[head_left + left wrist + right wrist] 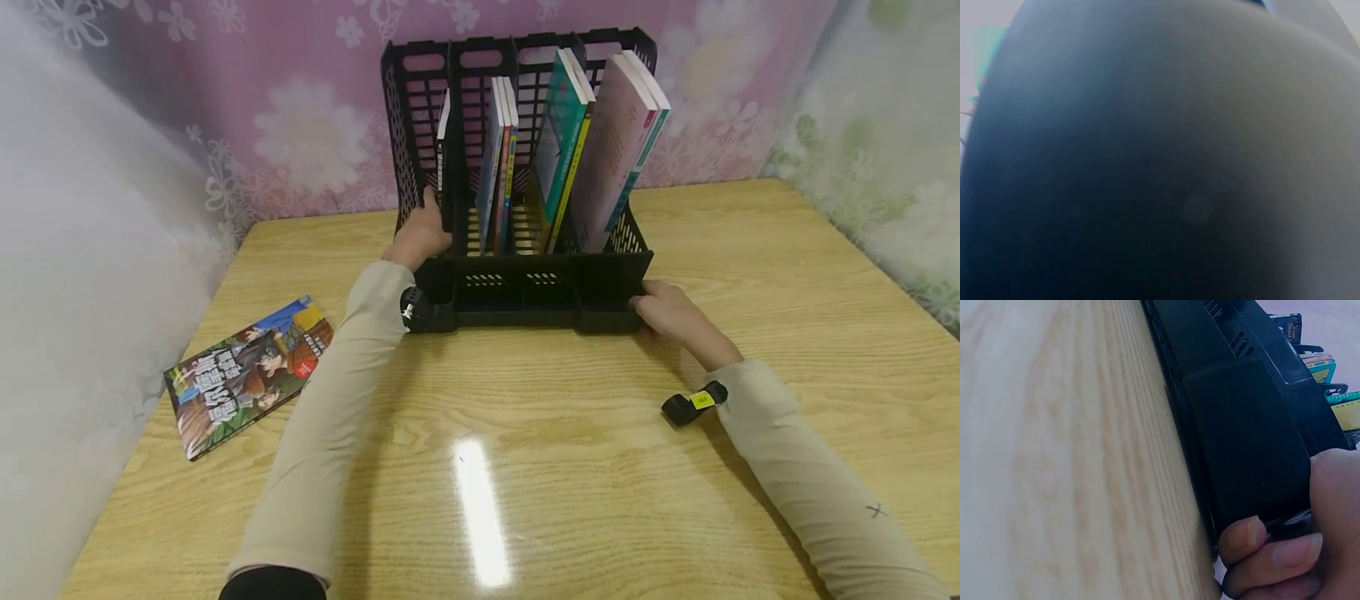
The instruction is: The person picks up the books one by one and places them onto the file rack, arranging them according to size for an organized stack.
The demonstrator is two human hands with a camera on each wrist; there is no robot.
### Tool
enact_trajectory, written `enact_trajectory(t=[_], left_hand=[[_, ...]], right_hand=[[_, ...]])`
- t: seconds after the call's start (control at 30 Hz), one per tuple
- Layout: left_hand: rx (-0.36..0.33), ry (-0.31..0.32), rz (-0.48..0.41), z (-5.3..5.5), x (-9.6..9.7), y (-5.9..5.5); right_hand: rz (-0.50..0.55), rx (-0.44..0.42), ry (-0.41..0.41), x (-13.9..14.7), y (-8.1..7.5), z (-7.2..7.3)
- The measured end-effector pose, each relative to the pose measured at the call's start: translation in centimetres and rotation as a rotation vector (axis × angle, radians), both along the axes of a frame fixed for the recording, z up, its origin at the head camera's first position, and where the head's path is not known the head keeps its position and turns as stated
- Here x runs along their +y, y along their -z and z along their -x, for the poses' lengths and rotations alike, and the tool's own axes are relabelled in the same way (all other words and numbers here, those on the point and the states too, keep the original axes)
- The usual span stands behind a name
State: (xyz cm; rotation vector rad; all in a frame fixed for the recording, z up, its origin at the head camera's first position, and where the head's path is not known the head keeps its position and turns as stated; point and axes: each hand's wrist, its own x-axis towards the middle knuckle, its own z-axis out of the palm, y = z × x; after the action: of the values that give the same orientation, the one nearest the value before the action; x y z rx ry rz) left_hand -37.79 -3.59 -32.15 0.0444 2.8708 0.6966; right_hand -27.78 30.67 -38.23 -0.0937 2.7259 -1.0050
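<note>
A black plastic book rack (517, 287) with dividers stands on the table, holding several upright books. At its front right corner my right hand (670, 317) grips the rack; the right wrist view shows the fingertips (1294, 553) curled against that corner. My left hand (420, 236) reaches over the front into the leftmost compartment, beside a thin dark-spined book (441, 154). One digit points up near that book's lower spine. The other left fingers are mostly hidden, so their hold cannot be told. A dark blur fills most of the left wrist view.
A colourful comic-style book (247, 371) lies flat on the wooden table (570, 467), left of my left forearm. Within the rack stand thin books (498, 167), a green book (562, 142) and a pale pink book (611, 150). A flowered pink curtain (315, 125) hangs behind.
</note>
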Motion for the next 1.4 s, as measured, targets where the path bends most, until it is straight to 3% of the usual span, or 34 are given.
enact_trajectory(t=[0.23, 0.47, 0.7, 1.1, 1.17, 1.2, 1.33, 1.4], left_hand=[[0.025, 0.010, -0.004, -0.6, -0.2, -0.4], [0.172, 0.014, 0.016, -1.2, -0.5, 0.1], [0.152, 0.020, 0.042, -1.0, -0.4, 0.4], [0.207, -0.024, 0.018, -1.0, 0.2, 0.1], [0.280, -0.042, -0.014, -1.2, 0.2, 0.0], [0.357, -0.054, -0.059, -1.4, 0.3, 0.1], [0.753, -0.103, -0.341, -2.6, 0.0, 0.8], [0.904, -0.097, -0.472, -3.1, -0.1, 1.2]], right_hand=[[-0.002, -0.003, 0.002, -0.1, -0.1, 0.1], [-0.001, 0.005, 0.006, -0.2, 0.0, 0.1], [-0.003, -0.005, 0.004, -0.4, 0.1, 0.1], [-0.012, -0.010, -0.021, 0.5, -0.7, 0.3], [-0.008, 0.001, -0.019, 0.5, -0.7, 0.3], [-0.007, 0.005, -0.020, 0.5, -0.7, 0.3], [-0.002, -0.003, -0.030, 0.3, -0.3, 0.3], [-0.008, -0.010, -0.029, 0.2, -0.2, 0.1]])
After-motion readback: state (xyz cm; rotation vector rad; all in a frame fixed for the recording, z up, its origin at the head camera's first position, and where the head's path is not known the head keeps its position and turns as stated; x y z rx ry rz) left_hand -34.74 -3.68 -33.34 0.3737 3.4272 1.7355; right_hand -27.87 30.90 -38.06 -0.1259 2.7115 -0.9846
